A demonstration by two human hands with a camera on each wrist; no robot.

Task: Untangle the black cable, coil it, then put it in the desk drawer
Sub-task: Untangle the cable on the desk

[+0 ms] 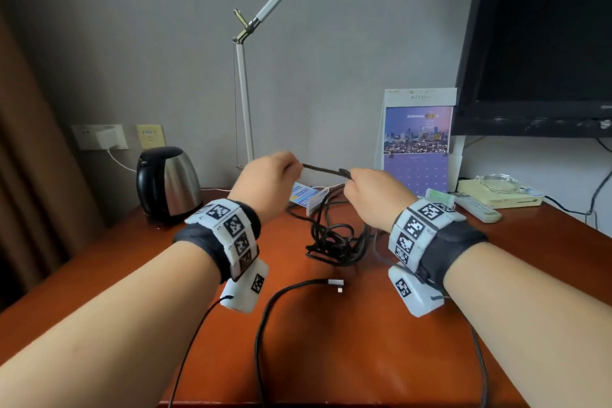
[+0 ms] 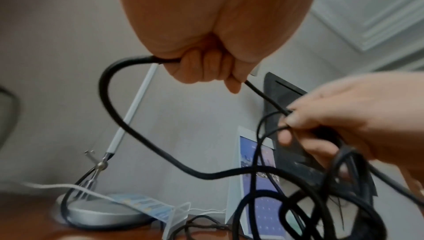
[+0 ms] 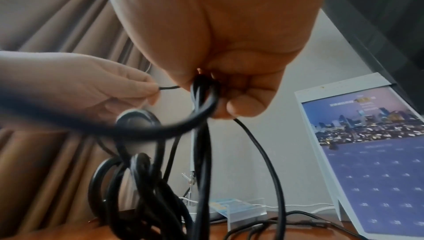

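The black cable (image 1: pixel 334 237) lies partly in a tangled heap on the reddish wooden desk (image 1: pixel 298 341), with strands rising to both raised hands. My left hand (image 1: pixel 270 180) is fisted around one strand (image 2: pixel 119 117), and a short taut stretch (image 1: pixel 323 170) runs across to my right hand (image 1: pixel 371 194). The right hand grips a bundle of several strands (image 3: pixel 201 99) that hang down to the heap (image 3: pixel 146 198). One free end with a silver plug (image 1: pixel 336 283) lies on the desk in front of the heap. No drawer is in view.
A kettle (image 1: pixel 167 184) stands at the back left, a desk lamp's arm (image 1: pixel 245 103) and base (image 2: pixel 101 215) behind the hands. A calendar (image 1: pixel 417 142), an acrylic card stand (image 1: pixel 311 199), a remote (image 1: pixel 477 209) and a dark monitor (image 1: pixel 543 36) sit at the back right.
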